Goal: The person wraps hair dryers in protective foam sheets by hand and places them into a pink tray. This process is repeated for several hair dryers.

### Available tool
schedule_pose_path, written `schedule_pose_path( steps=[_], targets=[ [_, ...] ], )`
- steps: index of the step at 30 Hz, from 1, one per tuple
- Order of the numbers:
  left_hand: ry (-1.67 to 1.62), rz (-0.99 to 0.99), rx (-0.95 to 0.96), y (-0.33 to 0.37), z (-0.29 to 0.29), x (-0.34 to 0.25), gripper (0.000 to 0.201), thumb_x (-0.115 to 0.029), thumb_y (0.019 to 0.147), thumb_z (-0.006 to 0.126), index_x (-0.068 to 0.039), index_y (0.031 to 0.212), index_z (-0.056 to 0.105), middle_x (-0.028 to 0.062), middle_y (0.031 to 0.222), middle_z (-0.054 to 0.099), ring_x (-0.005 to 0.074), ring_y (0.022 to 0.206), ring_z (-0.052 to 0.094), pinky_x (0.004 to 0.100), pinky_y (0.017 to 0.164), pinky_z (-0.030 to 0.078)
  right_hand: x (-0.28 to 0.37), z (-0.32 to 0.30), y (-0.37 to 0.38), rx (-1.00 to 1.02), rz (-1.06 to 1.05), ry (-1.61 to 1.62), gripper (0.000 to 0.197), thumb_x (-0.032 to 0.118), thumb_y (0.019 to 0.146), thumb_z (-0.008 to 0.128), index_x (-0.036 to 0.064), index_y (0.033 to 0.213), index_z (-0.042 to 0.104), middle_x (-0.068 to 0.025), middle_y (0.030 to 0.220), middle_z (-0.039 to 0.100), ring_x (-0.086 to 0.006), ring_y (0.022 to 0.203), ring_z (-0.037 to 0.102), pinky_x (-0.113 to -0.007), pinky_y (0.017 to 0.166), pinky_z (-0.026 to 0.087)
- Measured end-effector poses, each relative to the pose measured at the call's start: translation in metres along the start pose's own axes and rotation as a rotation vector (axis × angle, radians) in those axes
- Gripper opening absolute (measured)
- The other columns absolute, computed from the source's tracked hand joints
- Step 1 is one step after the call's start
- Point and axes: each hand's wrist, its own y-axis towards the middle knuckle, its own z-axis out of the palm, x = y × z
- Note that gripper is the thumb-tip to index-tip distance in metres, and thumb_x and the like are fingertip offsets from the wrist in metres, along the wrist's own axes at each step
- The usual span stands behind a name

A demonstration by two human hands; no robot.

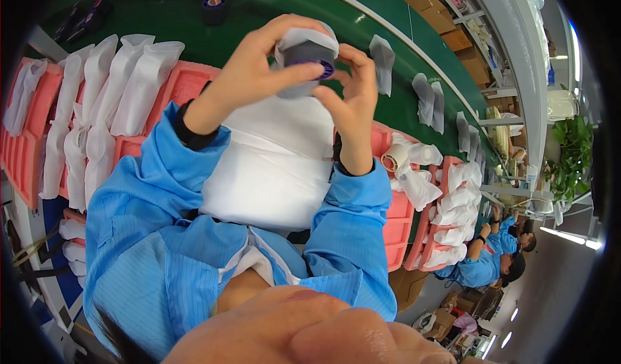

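Above the stack of white sleeve bags [275, 163], my two hands hold up a translucent white sleeve bag [304, 38] with a dark device with a purple vented end [325, 70] at it. My left hand [275, 56] is closed round the left side, its thumb across the front by the purple vents. My right hand [352, 86] is bent round the right side, fingers at the bag's edge and thumb below. How far the device sits inside the bag is hard to tell, since fingers cover part of it.
Pink trays [29, 163] with long white-wrapped items [145, 86] stand at left. More pink trays [394, 234] with wrapped pieces [453, 199] lie at right. On the green work surface [259, 5] are a dark purple device [213, 9] and wrapped items [383, 63]. Co-workers [485, 260] sit farther right.
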Motion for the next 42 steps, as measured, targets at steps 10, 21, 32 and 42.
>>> schedule_pose_path(
  steps=[10, 21, 32, 42],
  targets=[
    [0.139, -0.051, -0.248, 0.000, -0.004, 0.008, 0.028, -0.018, 0.075, 0.076, -0.010, 0.100, 0.066, 0.0049, 0.113, 0.056, 0.0198, 0.100, 0.054, 0.0282, 0.080, 0.044, -0.020, -0.008, -0.004, 0.199, -0.014, -0.510, 0.041, 0.005, 0.070, 0.072, -0.0003, 0.108, 0.057, -0.0124, 0.092, 0.062, -0.0245, 0.079, 0.062, -0.033, 0.068, 0.050],
    [0.491, 0.191, -0.265, 0.000, 0.005, -0.002, 0.019, -0.015, 0.069, 0.078, -0.006, 0.080, 0.066, 0.0065, 0.110, 0.054, 0.0231, 0.099, 0.051, 0.0312, 0.081, 0.041, -0.011, 0.004, -0.005, -0.007, 0.002, -0.585, 0.028, 0.008, 0.074, 0.069, -0.0032, 0.096, 0.054, -0.0166, 0.075, 0.061, -0.0324, 0.067, 0.062, -0.035, 0.060, 0.048],
    [0.287, -0.076, -0.310, 0.000, -0.002, 0.018, 0.016, -0.016, 0.072, 0.076, -0.005, 0.080, 0.067, 0.0047, 0.092, 0.054, 0.0196, 0.082, 0.054, 0.0274, 0.072, 0.043, -0.006, -0.002, -0.007, 0.122, 0.362, -0.180, 0.031, 0.015, 0.083, 0.068, -0.0003, 0.108, 0.059, -0.0017, 0.084, 0.061, -0.0091, 0.074, 0.054, -0.024, 0.066, 0.043],
    [0.432, -0.181, -0.260, -0.004, 0.012, 0.048, 0.012, -0.016, 0.076, 0.071, -0.009, 0.083, 0.065, 0.0063, 0.083, 0.055, 0.0212, 0.070, 0.057, 0.0317, 0.059, 0.046, -0.040, -0.048, 0.009, 0.253, 0.622, -0.344, 0.032, 0.022, 0.085, 0.064, -0.0010, 0.107, 0.058, -0.0072, 0.089, 0.061, -0.0128, 0.080, 0.056, -0.027, 0.068, 0.044]
  ],
)
